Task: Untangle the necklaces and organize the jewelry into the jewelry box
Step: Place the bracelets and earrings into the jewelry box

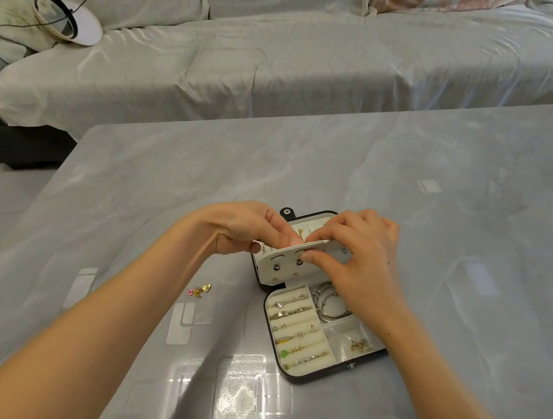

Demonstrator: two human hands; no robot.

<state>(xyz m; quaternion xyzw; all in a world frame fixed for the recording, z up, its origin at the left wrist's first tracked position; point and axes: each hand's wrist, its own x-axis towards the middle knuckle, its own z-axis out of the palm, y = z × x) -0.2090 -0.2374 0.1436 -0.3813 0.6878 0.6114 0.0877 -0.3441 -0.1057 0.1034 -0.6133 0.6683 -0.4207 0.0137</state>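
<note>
A small black jewelry box (288, 373) with a cream lining lies open on the grey table. Its ring rolls (295, 327) hold several rings and small pieces; silver bangles (327, 301) and gold earrings (358, 346) lie in the right compartments. A cream earring panel (282, 270) stands up across the lid. My left hand (249, 228) pinches the panel's top edge from behind. My right hand (351, 245) pinches the same panel at its middle, thumb on the front. A little heap of gold and pink charms (200, 290) lies on the table to the left.
Several small clear plastic bags (237, 393) lie flat on the glossy table (442, 225) in front of and left of the box. A sofa under a grey cover (285, 53) runs along the far side. A lamp shade (67, 19) lies at the sofa's left end.
</note>
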